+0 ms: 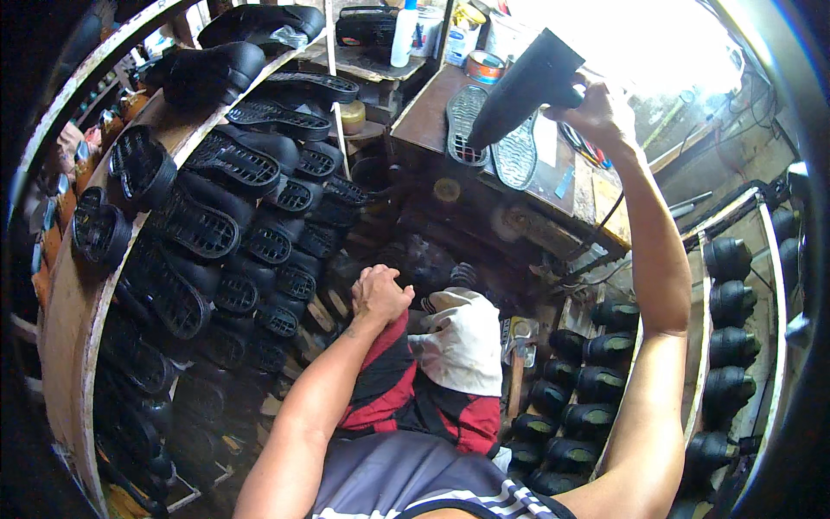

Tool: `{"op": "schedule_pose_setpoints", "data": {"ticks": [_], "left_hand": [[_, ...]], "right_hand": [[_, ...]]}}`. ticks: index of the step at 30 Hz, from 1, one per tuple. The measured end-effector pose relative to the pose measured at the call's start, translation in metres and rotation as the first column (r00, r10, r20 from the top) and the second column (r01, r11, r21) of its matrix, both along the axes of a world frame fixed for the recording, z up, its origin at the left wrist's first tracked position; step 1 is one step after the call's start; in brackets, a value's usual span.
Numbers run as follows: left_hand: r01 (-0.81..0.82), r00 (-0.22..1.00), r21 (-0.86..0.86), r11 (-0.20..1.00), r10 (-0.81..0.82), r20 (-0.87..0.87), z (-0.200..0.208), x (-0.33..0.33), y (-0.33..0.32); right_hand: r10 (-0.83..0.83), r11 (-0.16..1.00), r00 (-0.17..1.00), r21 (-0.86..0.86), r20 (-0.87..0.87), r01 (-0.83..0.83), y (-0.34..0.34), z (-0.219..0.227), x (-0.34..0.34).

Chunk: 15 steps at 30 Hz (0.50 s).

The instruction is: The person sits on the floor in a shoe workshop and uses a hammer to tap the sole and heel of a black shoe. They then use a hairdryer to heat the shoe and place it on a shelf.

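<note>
My right hand (595, 117) is closed round the handle of a black hair dryer (532, 86), raised above the workbench (424, 112). Its narrow end tilts down over two shoe soles lying side by side with their undersides up. The left sole (468, 111) has a dark open grid at its near end; the other, paler sole (517, 156) carries a wavy tread. My left hand (380, 292) rests on my left knee, empty, with its fingers loosely bent and partly hidden. A white cloth (458, 342) is draped over my right leg.
Black shoes with gridded soles (203, 221) fill the rack at left. More black shoes (596, 385) stand on racks at right. On the bench are a round tin (484, 67) and a blue strip (564, 183); a white bottle (404, 35) stands behind. A hammer (517, 372) lies near my right leg.
</note>
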<state>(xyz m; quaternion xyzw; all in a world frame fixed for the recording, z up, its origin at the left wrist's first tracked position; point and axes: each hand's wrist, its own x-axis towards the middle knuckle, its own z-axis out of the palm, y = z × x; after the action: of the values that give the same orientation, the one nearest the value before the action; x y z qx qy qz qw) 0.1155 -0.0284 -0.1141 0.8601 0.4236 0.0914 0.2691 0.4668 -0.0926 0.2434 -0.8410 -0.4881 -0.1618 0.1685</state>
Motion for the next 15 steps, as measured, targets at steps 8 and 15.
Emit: {"op": "schedule_pose_setpoints", "data": {"ticks": [8, 15], "left_hand": [[0.038, 0.999, 0.009, 0.999, -0.038, 0.015, 0.017, 0.005, -0.003], [0.019, 1.000, -0.044, 0.999, -0.020, -0.024, 0.018, 0.008, -0.008]], "right_hand": [[-0.319, 0.945, 0.925, 0.001, 0.204, 0.326, -0.035, -0.018, 0.042], [-0.160, 0.986, 0.983, -0.041, 0.093, 0.164, -0.051, -0.021, 0.084]]}}
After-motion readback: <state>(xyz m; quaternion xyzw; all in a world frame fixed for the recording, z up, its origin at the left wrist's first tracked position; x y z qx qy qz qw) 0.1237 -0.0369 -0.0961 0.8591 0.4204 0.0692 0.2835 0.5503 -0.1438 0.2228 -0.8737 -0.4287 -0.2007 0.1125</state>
